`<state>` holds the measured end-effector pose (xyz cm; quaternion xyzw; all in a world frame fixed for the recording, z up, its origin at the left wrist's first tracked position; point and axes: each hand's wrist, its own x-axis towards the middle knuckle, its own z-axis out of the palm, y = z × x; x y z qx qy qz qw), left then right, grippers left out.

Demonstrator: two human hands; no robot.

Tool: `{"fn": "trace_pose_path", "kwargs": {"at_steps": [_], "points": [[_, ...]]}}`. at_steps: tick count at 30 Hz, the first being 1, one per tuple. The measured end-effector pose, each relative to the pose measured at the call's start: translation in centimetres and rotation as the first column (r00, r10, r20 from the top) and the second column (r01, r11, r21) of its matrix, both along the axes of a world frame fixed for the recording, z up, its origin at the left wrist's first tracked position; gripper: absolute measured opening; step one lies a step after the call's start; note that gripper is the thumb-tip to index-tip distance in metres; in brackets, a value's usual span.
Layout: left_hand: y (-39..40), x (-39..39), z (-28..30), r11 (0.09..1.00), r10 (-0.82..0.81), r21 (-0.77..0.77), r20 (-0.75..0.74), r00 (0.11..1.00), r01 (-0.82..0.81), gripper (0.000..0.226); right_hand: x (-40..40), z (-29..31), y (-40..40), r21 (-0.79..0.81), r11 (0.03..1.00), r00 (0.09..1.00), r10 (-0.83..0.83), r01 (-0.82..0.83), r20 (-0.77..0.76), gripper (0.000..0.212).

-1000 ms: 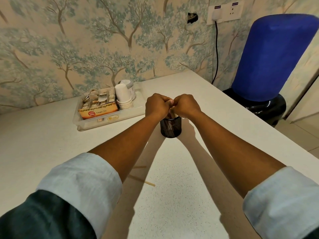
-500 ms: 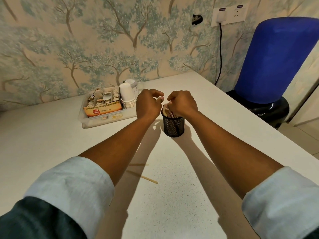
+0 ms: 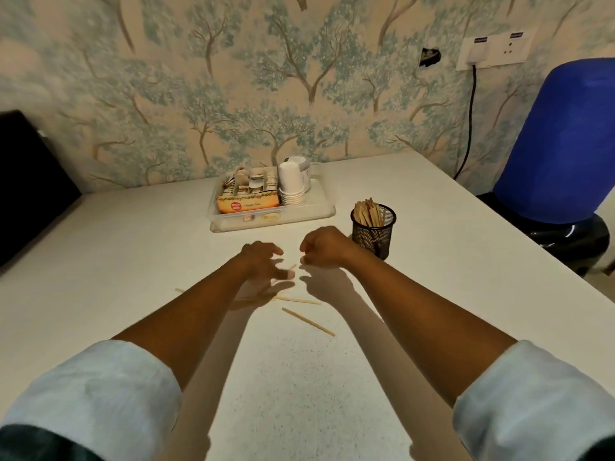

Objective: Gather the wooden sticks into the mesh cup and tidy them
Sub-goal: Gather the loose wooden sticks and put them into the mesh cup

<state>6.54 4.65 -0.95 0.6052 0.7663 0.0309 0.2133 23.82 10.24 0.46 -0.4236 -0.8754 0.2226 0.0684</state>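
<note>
A black mesh cup point(image 3: 373, 231) stands on the white table point(image 3: 133, 254), holding several wooden sticks point(image 3: 366, 212) upright. Loose wooden sticks lie on the table: one point(image 3: 307, 321) nearer me, another point(image 3: 298, 300) just under my left hand, and a stick end point(image 3: 179, 290) shows left of my left forearm. My left hand point(image 3: 263, 261) hovers over the loose sticks with fingers spread downward. My right hand point(image 3: 324, 246) is beside it, left of the cup, fingers curled with nothing seen in them.
A clear tray point(image 3: 316, 212) behind the hands holds a tea box point(image 3: 248, 199) and stacked paper cups point(image 3: 292, 183). A blue water bottle on a dispenser point(image 3: 565, 141) stands off the table's right edge. A dark object point(image 3: 30, 181) sits at the far left.
Both hands have left the cup and moved left and toward me, down over the loose sticks. The view has shifted, so the cup now appears to the right.
</note>
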Motion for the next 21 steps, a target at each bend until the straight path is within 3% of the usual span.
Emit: {"fn": "trace_pose_path", "kwargs": {"at_steps": [3,9,12,14,17,21], "points": [[-2.7,-1.4,-1.6,0.998,-0.027,-0.060,-0.077,0.997,0.022,0.082,-1.3,-1.6,-1.3,0.027,0.995,0.991,0.091,-0.094,0.103,0.044],[-5.0,-2.7,-2.9,0.993,-0.120,0.032,0.088,0.989,0.118,0.057,-3.0,-3.8,-3.9,0.093,0.958,0.937,0.242,-0.272,0.250,0.044],[-5.6,-3.4,-2.6,0.993,-0.077,0.106,0.169,0.983,0.060,0.050,-2.7,-5.0,-4.5,0.170,0.959,0.951,0.180,-0.227,0.253,0.031],[-7.9,-5.7,-2.3,0.982,0.018,0.187,0.100,0.995,-0.037,0.050,-3.3,-5.1,-6.0,0.207,0.951,0.950,0.175,-0.231,0.259,0.027],[-8.6,-8.4,-2.3,0.990,0.095,0.115,-0.130,0.987,-0.080,0.049,-2.6,-4.6,-5.7,0.199,0.956,0.956,0.163,-0.214,0.244,0.024],[-10.1,-9.8,-3.4,0.994,0.108,0.037,-0.185,0.977,-0.103,0.023,-2.3,-4.0,-5.2,0.079,0.967,0.935,0.209,-0.240,0.285,0.027]]}}
